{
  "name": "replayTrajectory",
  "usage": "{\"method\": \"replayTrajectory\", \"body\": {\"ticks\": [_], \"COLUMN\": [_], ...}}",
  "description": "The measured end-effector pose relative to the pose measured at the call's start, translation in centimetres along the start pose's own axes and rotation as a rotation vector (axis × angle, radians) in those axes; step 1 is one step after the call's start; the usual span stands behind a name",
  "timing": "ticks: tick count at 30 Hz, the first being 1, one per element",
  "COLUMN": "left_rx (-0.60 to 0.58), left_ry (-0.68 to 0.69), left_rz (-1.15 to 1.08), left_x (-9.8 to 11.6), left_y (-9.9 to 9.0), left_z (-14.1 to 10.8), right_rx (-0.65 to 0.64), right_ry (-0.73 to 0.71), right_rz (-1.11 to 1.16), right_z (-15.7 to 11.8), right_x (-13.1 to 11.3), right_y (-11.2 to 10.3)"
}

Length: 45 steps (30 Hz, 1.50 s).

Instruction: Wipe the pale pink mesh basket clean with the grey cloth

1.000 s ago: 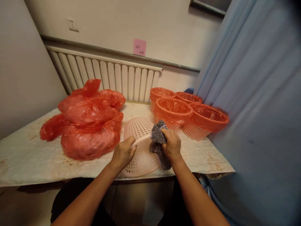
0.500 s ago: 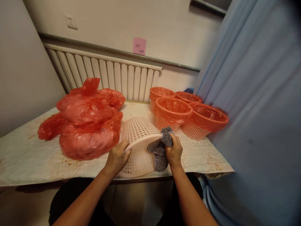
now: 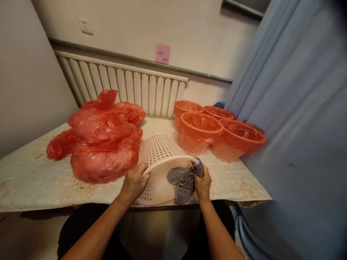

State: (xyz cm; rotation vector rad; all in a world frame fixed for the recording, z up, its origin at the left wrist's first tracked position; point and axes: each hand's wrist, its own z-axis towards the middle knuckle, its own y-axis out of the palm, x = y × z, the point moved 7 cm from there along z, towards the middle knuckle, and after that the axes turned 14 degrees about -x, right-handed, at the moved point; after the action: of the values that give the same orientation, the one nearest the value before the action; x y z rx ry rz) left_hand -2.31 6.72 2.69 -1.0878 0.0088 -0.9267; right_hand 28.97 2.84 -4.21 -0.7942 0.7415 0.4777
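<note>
A pale pink perforated basket (image 3: 159,150) lies tilted on its side near the table's front edge, its mouth toward me. My left hand (image 3: 135,183) is closed on the left part of its rim. At the right side of the rim, my right hand (image 3: 202,182) grips a grey cloth (image 3: 185,185) with a light purple edge. The cloth is folded over the rim there, and the rest of it hangs in front of the basket's mouth.
Red plastic bags (image 3: 104,144), full and piled up, sit on the table (image 3: 35,180) at left. Several baskets lined with red bags (image 3: 200,126) stand at the back right. A blue curtain (image 3: 292,126) borders the right side; a radiator (image 3: 121,79) is behind.
My right hand has moved slightly down, and the cloth has shifted along the right side of the rim, hanging a little lower. My left hand has stayed on the rim.
</note>
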Motion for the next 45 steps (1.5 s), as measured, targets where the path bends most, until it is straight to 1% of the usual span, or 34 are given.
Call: {"method": "replayTrajectory", "body": {"ticks": [6, 10, 15, 19, 22, 24, 26, 29, 31, 33, 35, 37, 40, 43, 45], "left_rx": [0.006, 0.02, 0.032, 0.042, 0.067, 0.08, 0.064, 0.011, -0.008, -0.015, -0.019, -0.032, -0.091, -0.166, -0.184], "left_ry": [-0.035, -0.012, -0.007, -0.052, -0.112, -0.152, -0.195, -0.234, -0.217, -0.174, -0.113, -0.049, 0.018, 0.049, 0.062], "left_rz": [-0.005, 0.001, 0.005, 0.009, -0.002, -0.017, -0.021, -0.003, 0.021, 0.057, 0.101, 0.146, 0.19, 0.182, 0.165], "left_x": [-0.4, -0.5, -0.5, -1.0, -1.9, -2.5, -3.0, -3.1, -2.4, -1.1, 0.6, 2.2, 3.6, 3.7, 3.4], "left_y": [0.0, 0.1, -0.1, -0.3, -0.5, -0.5, -0.3, 0.4, 0.8, 1.0, 0.9, 0.7, 0.7, 1.1, 1.3], "left_z": [-0.3, -0.5, -0.7, -1.2, -2.0, -2.5, -2.8, -2.4, -1.6, -0.4, 0.9, 2.2, 3.4, 3.5, 3.2], "right_rx": [-0.018, -0.02, 0.012, 0.046, 0.052, 0.044, 0.049, 0.066, 0.029, -0.041, -0.105, -0.15, -0.176, -0.178, -0.185], "right_ry": [0.08, 0.13, 0.165, 0.191, 0.203, 0.184, 0.121, -0.054, -0.189, -0.313, -0.417, -0.487, -0.516, -0.5, -0.489], "right_rz": [0.029, 0.05, 0.06, 0.057, 0.049, 0.046, 0.02, -0.072, -0.151, -0.257, -0.378, -0.474, -0.512, -0.48, -0.455], "right_z": [-1.3, -2.1, -3.5, -5.1, -5.5, -4.9, -3.4, -0.7, 1.0, 2.1, 2.7, 2.8, 2.8, 2.7, 2.5], "right_x": [2.1, 3.4, 5.0, 5.6, 5.3, 4.5, 2.9, -1.1, -4.4, -7.7, -10.5, -12.4, -13.4, -12.9, -12.3], "right_y": [0.8, 1.4, 2.3, 3.2, 3.4, 3.0, 1.9, -0.9, -2.4, -3.0, -3.0, -2.5, -1.8, -1.7, -1.6]}}
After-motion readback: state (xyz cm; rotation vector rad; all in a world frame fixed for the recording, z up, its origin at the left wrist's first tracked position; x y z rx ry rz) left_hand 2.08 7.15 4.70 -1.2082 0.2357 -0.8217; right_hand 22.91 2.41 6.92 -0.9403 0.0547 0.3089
